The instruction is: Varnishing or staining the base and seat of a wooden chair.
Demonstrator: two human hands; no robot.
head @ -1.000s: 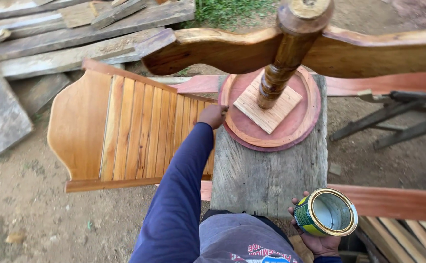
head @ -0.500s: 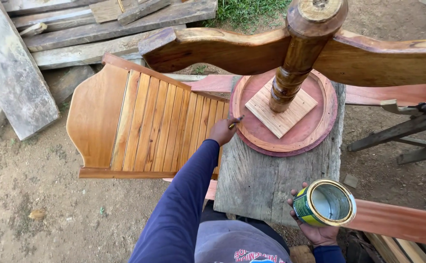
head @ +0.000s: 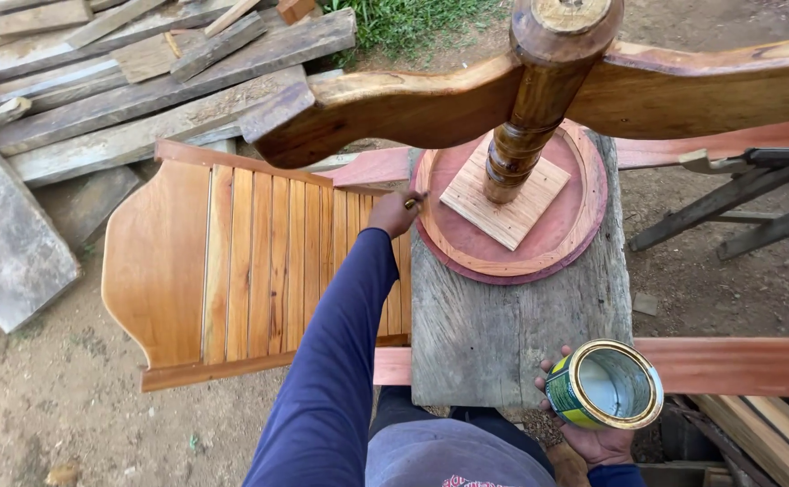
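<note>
Left hand (head: pixel 392 214) pinched a small brush (head: pixel 416 200), tip at the round base's (head: pixel 512 261) rim, 9 o'clock side. Right hand (head: pixel 597 433) gripped an open tin (head: pixel 604 385) w/ pale liquid, at 5 o'clock from the base, off the plank (head: pixel 502 334). Step looked like coating the rim; next stroke probably needs a steady drag along the edge, w/o smearing the slatted panel (head: pixel 232 261) beside it.

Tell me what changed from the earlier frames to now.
The left hand edged from the slatted panel up to the round base's left rim, a small tool showing at its fingertips. The right hand kept holding the open can. Base, post and panel stayed put.
</note>
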